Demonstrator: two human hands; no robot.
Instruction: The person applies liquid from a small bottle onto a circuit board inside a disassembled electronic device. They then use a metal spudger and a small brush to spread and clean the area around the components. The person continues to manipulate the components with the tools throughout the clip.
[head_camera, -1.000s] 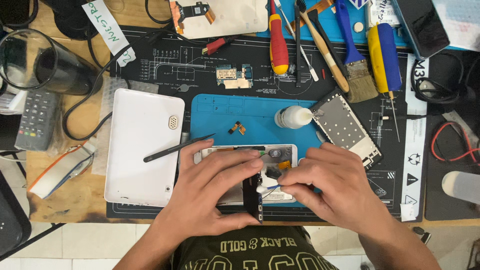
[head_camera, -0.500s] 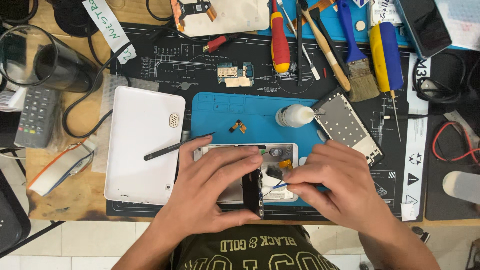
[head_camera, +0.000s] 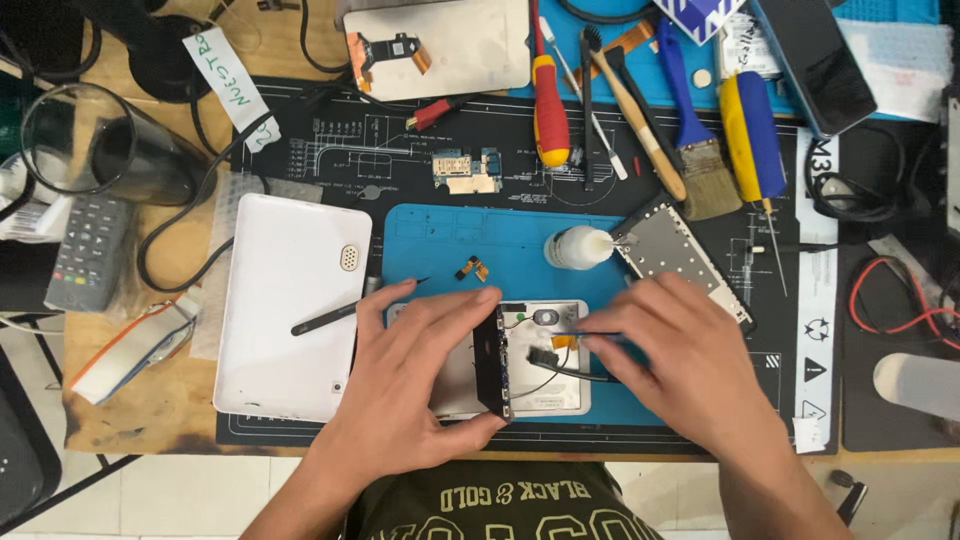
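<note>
Left hand (head_camera: 415, 385): closed on black board (head_camera: 492, 362), thumb below, fingers above, board stood on edge over opened tablet (head_camera: 545, 360). Right hand (head_camera: 680, 365): pinched on thin blue tool (head_camera: 590, 336), tip at small orange flex inside tablet, black wire looping just beneath. Tablet: pale grey inner face, rounded corners, flat on blue mat (head_camera: 470, 240), near front table edge. Blue mat: smooth, rubbery, bare strip behind hands save small orange part (head_camera: 470, 268) and white bottle (head_camera: 578, 247) lying on its side. Left, just beside: white tablet back (head_camera: 290, 320), glossy, rounded, black stylus (head_camera: 325, 318) resting across its right edge, close to left fingers. Right, just behind right hand: metal frame (head_camera: 675, 250), perforated, tilted, hemming that side. Beneath all: black cutting mat (head_camera: 330, 140) with white line print. Farther back: red-yellow screwdriver (head_camera: 550, 100), brush (head_camera: 695, 150) with blue handle, small circuit board (head_camera: 466, 170), silver plate (head_camera: 440, 45) with orange flex. Far left on worn wood: clear glass (head_camera: 100, 145), grey remote (head_camera: 85, 250), black cables. Front edge: little room, torso close below.
</note>
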